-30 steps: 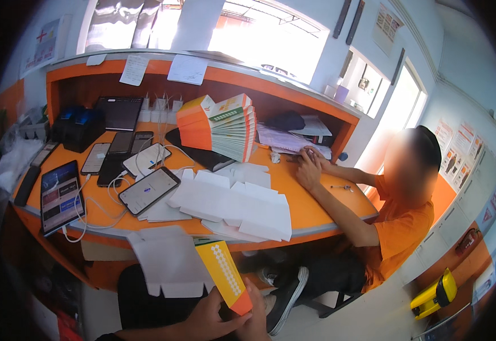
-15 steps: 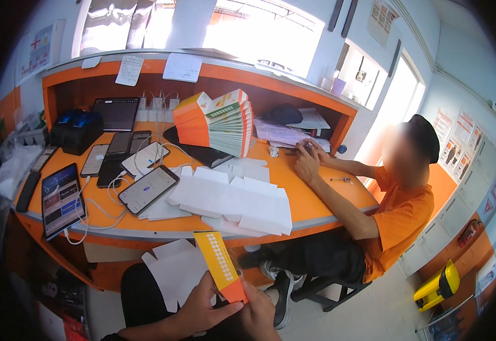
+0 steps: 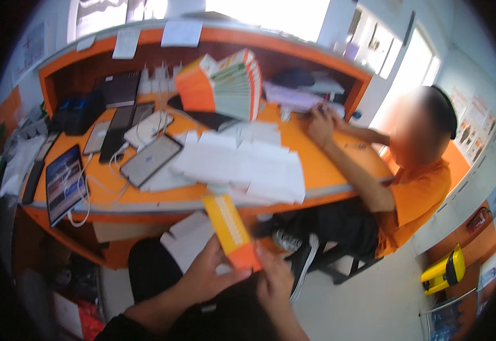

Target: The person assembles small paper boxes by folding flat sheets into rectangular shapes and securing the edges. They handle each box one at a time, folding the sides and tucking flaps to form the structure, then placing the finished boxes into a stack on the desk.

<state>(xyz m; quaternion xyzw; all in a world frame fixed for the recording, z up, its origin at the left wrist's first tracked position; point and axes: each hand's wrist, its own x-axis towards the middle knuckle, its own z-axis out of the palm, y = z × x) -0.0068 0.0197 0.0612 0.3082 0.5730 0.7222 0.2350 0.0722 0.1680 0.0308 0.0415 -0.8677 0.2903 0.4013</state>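
A slim yellow and orange carton [image 3: 227,228] stands tilted above my lap, held between both hands. My left hand [image 3: 205,275] wraps its lower left side, the thumb lying along the bottom. At its orange lower end, the fingers of my right hand [image 3: 275,278] press against the right edge. A white unfolded carton blank [image 3: 182,243] rests on my leg behind the left hand. More white blanks [image 3: 248,165] lie overlapped along the desk's front edge. Beyond them stands a fanned stack of orange, yellow and pale green cartons [image 3: 225,88].
The orange desk [image 3: 339,170] carries several phones [image 3: 151,161], a tablet [image 3: 65,184] with white cables and a black printer-like device [image 3: 77,112]. At the right a seated person in an orange shirt [image 3: 421,199] handles something small. A yellow bin [image 3: 444,271] stands on the floor.
My view has shifted and blurred, so the desk sits higher in the picture. Both hands still hold the carton, which appears slightly farther right and more tilted.
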